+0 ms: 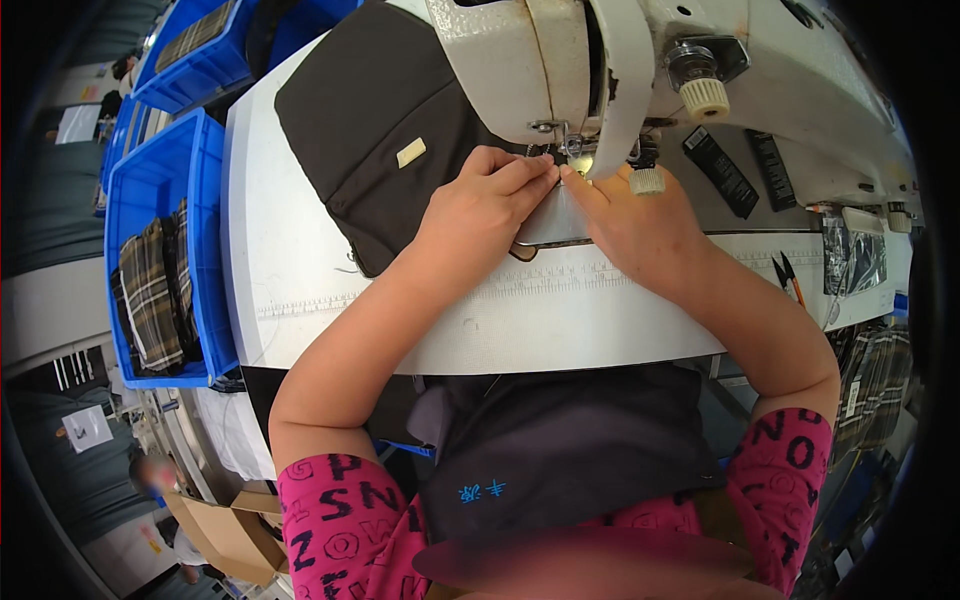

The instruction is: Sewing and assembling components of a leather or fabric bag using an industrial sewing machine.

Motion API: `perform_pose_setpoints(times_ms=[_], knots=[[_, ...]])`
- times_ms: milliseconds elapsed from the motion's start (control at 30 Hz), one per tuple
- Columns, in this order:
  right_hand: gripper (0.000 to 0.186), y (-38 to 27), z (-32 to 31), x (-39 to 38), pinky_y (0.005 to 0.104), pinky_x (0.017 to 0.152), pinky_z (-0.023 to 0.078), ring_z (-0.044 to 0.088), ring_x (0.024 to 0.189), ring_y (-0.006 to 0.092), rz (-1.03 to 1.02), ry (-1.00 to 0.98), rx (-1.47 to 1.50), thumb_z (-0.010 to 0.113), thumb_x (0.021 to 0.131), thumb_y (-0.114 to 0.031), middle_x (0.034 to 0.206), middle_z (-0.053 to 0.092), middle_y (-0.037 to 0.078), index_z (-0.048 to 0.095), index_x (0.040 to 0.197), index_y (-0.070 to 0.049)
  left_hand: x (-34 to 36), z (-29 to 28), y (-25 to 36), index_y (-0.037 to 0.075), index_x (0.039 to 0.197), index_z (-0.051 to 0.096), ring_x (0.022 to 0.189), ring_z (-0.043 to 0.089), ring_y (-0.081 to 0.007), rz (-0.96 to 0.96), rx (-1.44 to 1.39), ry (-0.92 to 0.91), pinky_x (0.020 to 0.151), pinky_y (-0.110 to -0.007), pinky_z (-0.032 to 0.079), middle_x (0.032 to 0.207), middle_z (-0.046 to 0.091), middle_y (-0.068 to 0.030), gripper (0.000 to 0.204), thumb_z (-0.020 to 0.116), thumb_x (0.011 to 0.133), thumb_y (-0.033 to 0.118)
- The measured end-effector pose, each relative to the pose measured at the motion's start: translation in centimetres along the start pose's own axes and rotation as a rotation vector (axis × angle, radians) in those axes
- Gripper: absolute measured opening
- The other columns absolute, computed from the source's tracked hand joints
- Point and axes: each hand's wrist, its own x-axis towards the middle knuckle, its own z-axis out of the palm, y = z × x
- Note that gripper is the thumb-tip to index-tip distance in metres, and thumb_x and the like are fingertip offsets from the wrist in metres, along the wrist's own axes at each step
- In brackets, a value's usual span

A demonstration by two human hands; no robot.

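sewing workshop | white sewing machine (518,70) | blue crate (217,270) of plaid cloth (150,300) | ruler-marked worktable (590,335)

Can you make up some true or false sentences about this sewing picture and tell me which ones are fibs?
1. The left hand and right hand are close together at the sewing machine. True.
2. The cloth in the blue bin by the table's left edge is plain white. False: it is plaid.
3. A small pale yellow piece lies on the dark fabric. True.
4. The person's sleeves are green. False: they are pink with dark letters.
5. The pointed tool with orange on it is in the left hand. False: it lies on the white table, near the right forearm.
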Motion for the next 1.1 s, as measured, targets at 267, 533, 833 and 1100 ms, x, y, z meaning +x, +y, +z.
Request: perform_pose_setpoints(times_ms=[267, 533, 833, 1100], knots=[[0.042, 0.4, 0.2, 0.1, 0.0424, 0.068, 0.056, 0.069, 0.080, 0.0309, 0.097, -0.045, 0.069, 0.070, 0.081, -0.007, 0.083, 0.068, 0.012, 0.068, 0.122, -0.001, 0.4, 0.2, 1.9, 0.007, 0.127, 0.072, 0.111, 0.062, -0.0222, -0.093, -0.040, 0.067, 0.082, -0.031, 0.061, 0.128, 0.068, 0.0018, 0.046, 0.073, 0.081, 0.009], [0.038, 0.3, 0.2, -0.5, 0.0382, 0.066, 0.050, 0.066, 0.073, 0.0247, 0.005, -0.059, 0.079, 0.075, 0.079, -0.012, 0.079, 0.066, 0.004, 0.074, 0.116, -0.007, 0.6, -1.3, 2.2, 0.008, 0.124, 0.072, 0.111, 0.062, -0.0260, -0.273, -0.166, 0.009, 0.086, -0.037, 0.059, 0.115, 0.066, -0.0026, 0.043, 0.077, 0.081, 0.014], [0.043, 0.3, 0.4, -0.4, 0.0382, 0.068, 0.050, 0.065, 0.071, 0.0226, -0.077, 0.061, 0.159, 0.080, 0.075, -0.015, 0.076, 0.062, 0.002, 0.074, 0.117, -0.011, 1.1, -2.6, 1.2, 0.009, 0.124, 0.072, 0.100, 0.067, -0.0296, -0.309, -0.332, -0.165, 0.086, -0.040, 0.057, 0.106, 0.064, -0.0085, 0.043, 0.078, 0.082, 0.016], [0.034, -0.6, 0.7, -0.2, 0.0372, 0.067, 0.045, 0.063, 0.071, 0.0206, -0.079, 0.008, 0.139, 0.070, 0.081, -0.012, 0.074, 0.061, 0.002, 0.073, 0.114, -0.011, 1.6, -1.9, 1.0, 0.005, 0.114, 0.077, 0.091, 0.066, -0.0274, -0.167, -0.168, -0.106, 0.080, -0.039, 0.058, 0.092, 0.068, -0.0067, 0.033, 0.067, 0.082, 0.005]])
